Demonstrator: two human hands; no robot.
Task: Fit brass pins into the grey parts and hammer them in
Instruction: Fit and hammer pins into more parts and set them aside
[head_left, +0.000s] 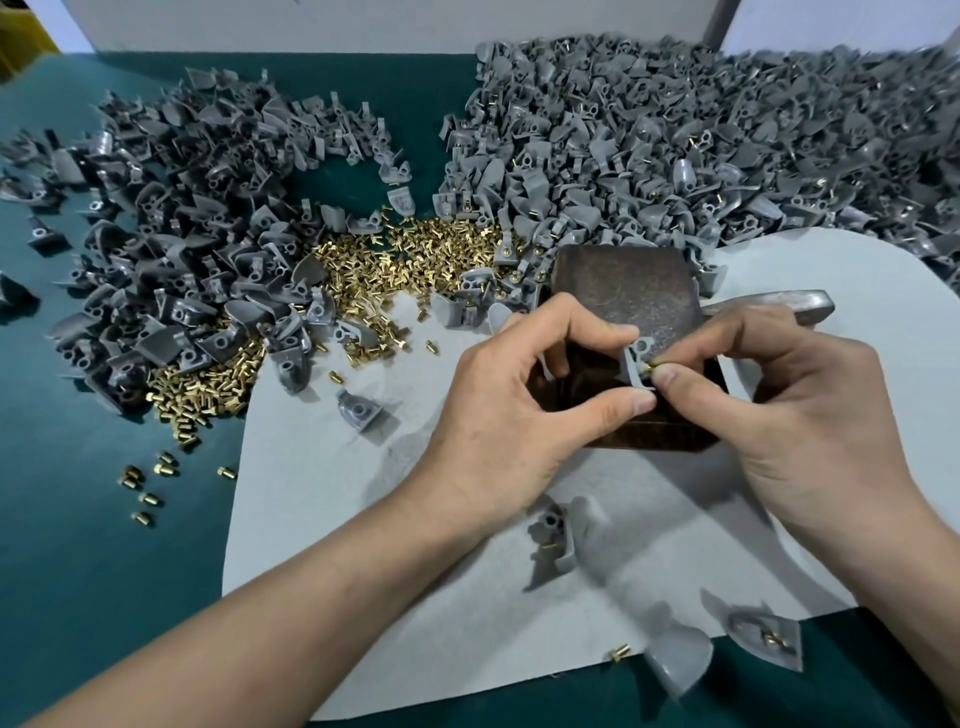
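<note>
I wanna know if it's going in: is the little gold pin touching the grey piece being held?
Touching. The head view shows the gold pin pressed tip-first against the grey piece.

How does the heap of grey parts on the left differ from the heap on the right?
The left heap is smaller than the right heap. Parts in the left heap show empty holes; several in the right heap carry brass pins. Both are loose piles of the same grey parts.

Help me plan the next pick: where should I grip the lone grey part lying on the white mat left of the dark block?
Probably pinch the grey part across its raised boss end, coming from above: it lies apart on the mat, boss upward, with both sides free.
</note>
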